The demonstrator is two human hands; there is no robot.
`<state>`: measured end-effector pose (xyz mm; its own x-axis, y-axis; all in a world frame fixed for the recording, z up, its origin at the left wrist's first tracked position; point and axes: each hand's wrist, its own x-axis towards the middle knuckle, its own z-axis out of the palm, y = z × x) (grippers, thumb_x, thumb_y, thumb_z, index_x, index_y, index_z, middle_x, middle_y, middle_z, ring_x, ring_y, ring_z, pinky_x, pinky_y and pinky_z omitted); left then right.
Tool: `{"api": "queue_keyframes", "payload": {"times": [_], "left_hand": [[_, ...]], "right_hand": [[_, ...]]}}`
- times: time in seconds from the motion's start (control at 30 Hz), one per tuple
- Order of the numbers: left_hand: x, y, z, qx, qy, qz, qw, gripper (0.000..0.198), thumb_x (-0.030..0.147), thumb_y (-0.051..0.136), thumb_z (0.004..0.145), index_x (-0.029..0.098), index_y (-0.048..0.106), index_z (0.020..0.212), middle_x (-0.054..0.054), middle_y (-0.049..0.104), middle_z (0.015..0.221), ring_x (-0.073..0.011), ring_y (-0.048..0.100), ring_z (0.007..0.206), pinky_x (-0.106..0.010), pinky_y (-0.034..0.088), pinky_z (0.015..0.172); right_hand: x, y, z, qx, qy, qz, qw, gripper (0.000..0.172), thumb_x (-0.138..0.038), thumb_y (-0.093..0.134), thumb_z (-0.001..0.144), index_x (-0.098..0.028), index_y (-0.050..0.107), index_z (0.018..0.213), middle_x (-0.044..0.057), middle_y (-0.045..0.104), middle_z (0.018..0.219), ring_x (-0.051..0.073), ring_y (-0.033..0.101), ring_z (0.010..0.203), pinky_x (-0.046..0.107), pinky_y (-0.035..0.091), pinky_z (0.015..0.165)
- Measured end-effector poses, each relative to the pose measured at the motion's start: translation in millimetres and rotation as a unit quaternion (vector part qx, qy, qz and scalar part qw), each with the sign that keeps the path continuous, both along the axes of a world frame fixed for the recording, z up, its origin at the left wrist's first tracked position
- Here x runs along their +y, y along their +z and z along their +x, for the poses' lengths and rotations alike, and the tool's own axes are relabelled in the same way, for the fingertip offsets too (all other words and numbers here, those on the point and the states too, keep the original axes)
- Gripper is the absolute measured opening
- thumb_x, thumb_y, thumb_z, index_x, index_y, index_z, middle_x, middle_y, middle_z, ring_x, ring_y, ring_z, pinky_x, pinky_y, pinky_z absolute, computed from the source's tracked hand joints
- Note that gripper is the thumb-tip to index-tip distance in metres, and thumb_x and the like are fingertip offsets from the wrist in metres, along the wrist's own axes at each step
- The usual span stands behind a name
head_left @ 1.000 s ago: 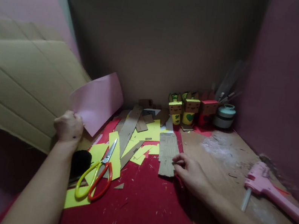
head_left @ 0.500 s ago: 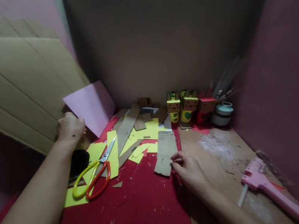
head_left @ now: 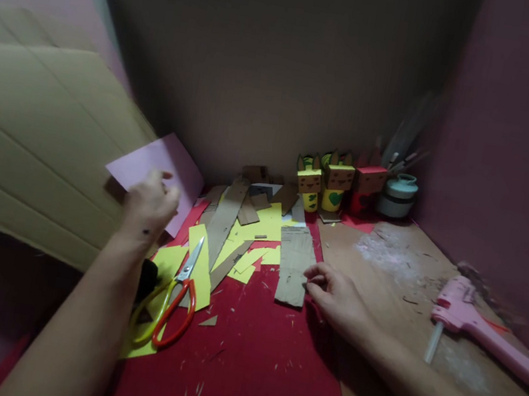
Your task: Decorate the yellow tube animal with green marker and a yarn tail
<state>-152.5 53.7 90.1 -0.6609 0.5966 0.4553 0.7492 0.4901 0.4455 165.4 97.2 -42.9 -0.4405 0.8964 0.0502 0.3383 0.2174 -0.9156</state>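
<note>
My left hand (head_left: 148, 207) is closed on the near edge of a pink paper sheet (head_left: 148, 164), held low beside a big leaning cardboard panel (head_left: 31, 139). My right hand (head_left: 336, 299) rests on the red felt mat (head_left: 256, 366), its fingertips pinched at the lower right corner of a corrugated cardboard strip (head_left: 294, 264). Scissors with yellow and orange handles (head_left: 171, 297) lie on yellow paper just below my left wrist.
Yellow paper scraps (head_left: 260, 224) and cardboard offcuts (head_left: 226, 215) litter the mat's far end. Three small box figures (head_left: 332, 186) and a lidded jar (head_left: 398, 197) stand at the back. A pink glue gun (head_left: 480, 329) lies on the wooden surface at right.
My left hand has moved up and right, and the pink sheet has tipped down from upright to nearly flat. My right hand has stayed at the cardboard strip.
</note>
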Motion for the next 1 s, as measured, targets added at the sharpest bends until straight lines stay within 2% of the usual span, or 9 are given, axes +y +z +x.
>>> {"api": "queue_keyframes", "payload": {"times": [0.1,0.2,0.3,0.4,0.57,0.77,1.0], "left_hand": [[22,-19.7,-1,-0.062,-0.052,-0.112,0.99,0.028,0.032,0.061,0.093,0.015,0.062,0.115,-0.006,0.069,0.1,-0.0189,0.068,0.086,-0.039,0.057,0.079],[45,-42.2,-6,-0.119,-0.077,-0.178,0.974,0.031,0.034,0.061,0.093,0.016,0.061,0.117,-0.008,0.066,0.112,-0.0194,0.066,0.092,-0.039,0.057,0.079],[63,-61.1,-13,-0.172,-0.075,-0.197,0.962,0.035,0.034,0.061,0.093,0.016,0.058,0.123,-0.009,0.063,0.118,-0.0211,0.065,0.097,-0.041,0.057,0.081],[77,-72.3,-20,-0.208,-0.078,-0.185,0.957,0.037,0.035,0.061,0.093,0.017,0.057,0.125,-0.01,0.062,0.122,-0.0224,0.064,0.1,-0.043,0.056,0.083],[93,-79.0,-30,-0.253,-0.085,-0.141,0.953,0.037,0.034,0.062,0.092,0.018,0.057,0.125,-0.01,0.06,0.125,-0.0244,0.063,0.107,-0.044,0.055,0.088],[100,-81.4,-37,-0.344,-0.072,-0.104,0.93,0.036,0.035,0.062,0.092,0.016,0.058,0.123,-0.01,0.061,0.124,-0.0244,0.063,0.106,-0.045,0.055,0.087],[104,-67.4,-46,-0.446,-0.082,-0.025,0.891,0.037,0.034,0.061,0.093,0.017,0.057,0.125,-0.01,0.061,0.125,-0.0239,0.063,0.105,-0.045,0.055,0.087]], "right_hand": [[0,-1.4,0,0.011,-0.006,0.005,1.0,0.018,-0.026,0.051,0.07,-0.019,0.06,0.084,0.009,0.068,0.079,0.022,0.064,0.067,0.034,0.047,0.06],[-1,-4.2,-1,0.027,-0.005,0.02,0.999,0.02,-0.027,0.05,0.071,-0.019,0.06,0.086,0.008,0.066,0.077,0.024,0.065,0.07,0.035,0.049,0.063],[-2,-6.3,-1,0.03,0.006,0.049,0.998,0.02,-0.026,0.051,0.072,-0.019,0.06,0.088,0.009,0.066,0.083,0.023,0.066,0.076,0.035,0.051,0.068],[-3,-6.3,-1,0.028,0.017,0.088,0.996,0.02,-0.022,0.049,0.073,-0.019,0.06,0.09,0.012,0.066,0.096,0.023,0.066,0.081,0.037,0.052,0.074],[-7,-4.5,-2,0.021,0.045,0.14,0.989,0.022,-0.013,0.049,0.076,-0.02,0.063,0.091,0.012,0.068,0.105,0.024,0.067,0.091,0.039,0.054,0.083],[-10,-8.2,-3,0.002,0.05,0.163,0.985,0.03,-0.008,0.051,0.076,-0.018,0.066,0.1,0.015,0.069,0.115,0.028,0.065,0.108,0.044,0.052,0.095],[-11,-10.3,-3,-0.033,0.064,0.18,0.981,0.031,-0.006,0.052,0.078,-0.014,0.068,0.103,0.016,0.069,0.117,0.027,0.064,0.111,0.046,0.051,0.098]]}}
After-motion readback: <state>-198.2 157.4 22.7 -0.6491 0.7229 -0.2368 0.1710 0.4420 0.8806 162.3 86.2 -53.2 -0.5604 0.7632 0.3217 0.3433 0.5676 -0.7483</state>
